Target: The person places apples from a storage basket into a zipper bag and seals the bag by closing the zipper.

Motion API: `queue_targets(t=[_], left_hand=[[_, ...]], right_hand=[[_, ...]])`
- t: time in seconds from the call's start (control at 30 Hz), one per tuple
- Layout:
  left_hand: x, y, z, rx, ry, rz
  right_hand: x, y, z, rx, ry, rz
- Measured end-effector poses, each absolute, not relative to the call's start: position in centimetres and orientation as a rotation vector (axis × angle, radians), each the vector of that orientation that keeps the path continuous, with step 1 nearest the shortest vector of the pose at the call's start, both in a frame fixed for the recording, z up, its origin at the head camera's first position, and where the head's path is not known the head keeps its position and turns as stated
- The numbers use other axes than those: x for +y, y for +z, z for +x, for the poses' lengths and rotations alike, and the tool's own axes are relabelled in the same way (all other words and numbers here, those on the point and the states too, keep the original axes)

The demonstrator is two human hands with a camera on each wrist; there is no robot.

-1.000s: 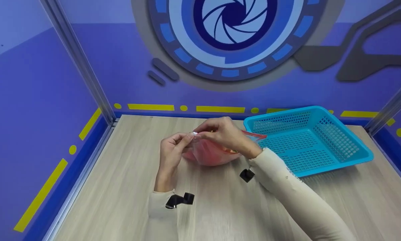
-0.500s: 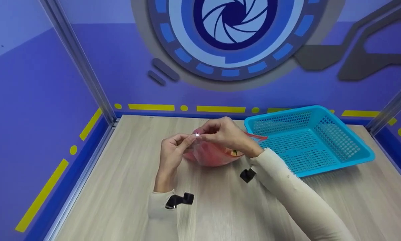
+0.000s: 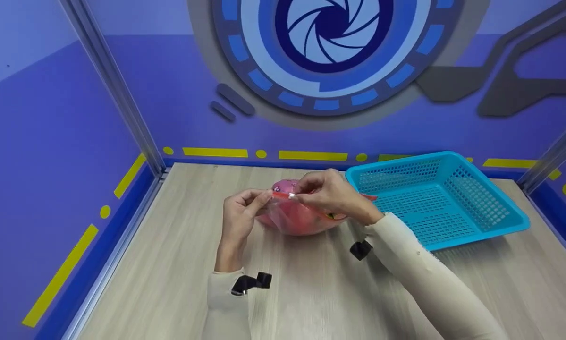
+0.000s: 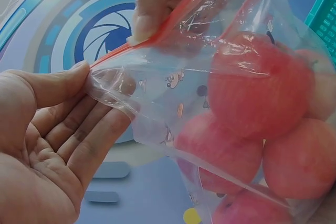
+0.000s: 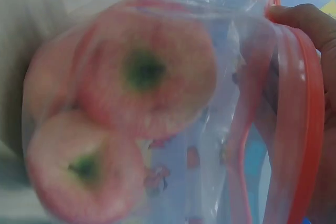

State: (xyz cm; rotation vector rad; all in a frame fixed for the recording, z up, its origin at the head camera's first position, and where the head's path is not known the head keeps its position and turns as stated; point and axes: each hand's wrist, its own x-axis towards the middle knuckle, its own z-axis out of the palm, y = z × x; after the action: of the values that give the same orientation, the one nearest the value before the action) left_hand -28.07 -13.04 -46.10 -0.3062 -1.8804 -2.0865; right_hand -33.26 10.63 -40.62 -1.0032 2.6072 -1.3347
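Observation:
A clear zip bag with a red seal strip rests on the wooden table, holding several pink-red apples. My left hand pinches the bag's left top corner between thumb and fingers. My right hand pinches the red strip a little to the right of it, thumb and fingertips pressed on the seal. In the right wrist view the bag fills the frame, with its red strip running along my fingers.
A blue perforated plastic basket sits on the table right of the bag, nothing showing inside. Purple walls close in the table at the back and left.
My right hand has slid rightward along the red strip, away from the left hand, baring a short stretch of seal between them. The left hand holds its corner in place.

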Motion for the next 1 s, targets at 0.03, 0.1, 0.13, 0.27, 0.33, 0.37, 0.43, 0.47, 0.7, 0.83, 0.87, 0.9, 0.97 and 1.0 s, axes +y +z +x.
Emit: queue_targets(t=[0.03, 0.1, 0.13, 0.27, 0.33, 0.37, 0.43, 0.47, 0.7, 0.83, 0.87, 0.9, 0.97, 1.0], left_hand=[[-13.1, -46.1, -28.1, -1.88, -2.081, -0.301], [-13.1, -46.1, -28.1, -1.876, -2.072, -0.282], [-13.0, -46.1, -28.1, -1.871, -2.07, -0.269], [-13.0, -46.3, -28.2, -1.836, -2.065, -0.223], [-13.1, -46.3, -28.2, -1.819, -2.061, -0.213], [-13.1, -46.3, -28.3, -1.81, -2.059, -0.209], [-13.3, -46.4, -28.3, -1.798, -2.05, -0.196], [-13.4, -46.4, -28.3, -1.794, -2.046, -0.186], [-13.9, -46.5, -28.3, -1.774, -2.043, -0.14], [-14.1, -46.6, -28.4, -1.768, -2.047, -0.146], [-14.1, -46.6, -28.5, -1.765, -2.05, -0.15], [-14.1, -46.7, -28.5, -1.764, -2.051, -0.153], [-14.2, -46.7, -28.5, -1.756, -2.056, -0.155], [-14.2, -46.7, -28.6, -1.752, -2.057, -0.155]], right_hand=[[10.9, -40.7, -33.3, 2.61, -1.331, -0.993], [11.4, -40.7, -33.3, 2.623, -1.314, -0.98], [11.6, -40.7, -33.3, 2.627, -1.31, -0.973], [12.6, -40.9, -33.4, 2.631, -1.288, -0.955], [13.1, -41.0, -33.4, 2.622, -1.298, -0.954], [13.3, -41.1, -33.4, 2.618, -1.303, -0.96], [13.8, -41.2, -33.5, 2.615, -1.315, -0.96], [14.1, -41.3, -33.5, 2.616, -1.32, -0.958], [15.7, -42.0, -33.7, 2.66, -1.314, -0.914], [16.7, -42.2, -33.8, 2.663, -1.308, -0.9], [16.9, -42.3, -33.8, 2.664, -1.308, -0.901], [17.2, -42.4, -33.8, 2.664, -1.312, -0.897], [17.6, -42.5, -33.8, 2.668, -1.317, -0.886], [17.8, -42.5, -33.8, 2.672, -1.319, -0.883]])
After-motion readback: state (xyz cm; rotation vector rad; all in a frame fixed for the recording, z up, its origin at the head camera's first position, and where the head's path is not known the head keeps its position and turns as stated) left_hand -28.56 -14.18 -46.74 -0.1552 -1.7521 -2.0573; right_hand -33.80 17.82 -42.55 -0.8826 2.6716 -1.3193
